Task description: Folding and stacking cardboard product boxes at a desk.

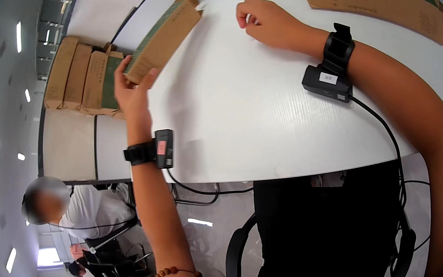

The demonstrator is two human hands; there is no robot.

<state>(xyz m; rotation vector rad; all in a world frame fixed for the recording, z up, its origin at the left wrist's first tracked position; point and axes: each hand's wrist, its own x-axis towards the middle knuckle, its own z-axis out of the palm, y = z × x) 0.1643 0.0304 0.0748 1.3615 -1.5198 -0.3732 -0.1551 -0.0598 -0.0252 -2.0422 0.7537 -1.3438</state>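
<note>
The left hand (133, 93) grips a long, rectangular cardboard box (169, 37).

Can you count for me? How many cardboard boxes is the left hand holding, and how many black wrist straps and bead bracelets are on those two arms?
Cardboard box in the left hand: 1
Black wrist straps: 2
Bead bracelet: 1
Total: 4

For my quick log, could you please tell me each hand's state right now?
Left hand: holding the near end of a cardboard box.
Right hand: loosely curled, partly open, nothing visible in it.
</note>
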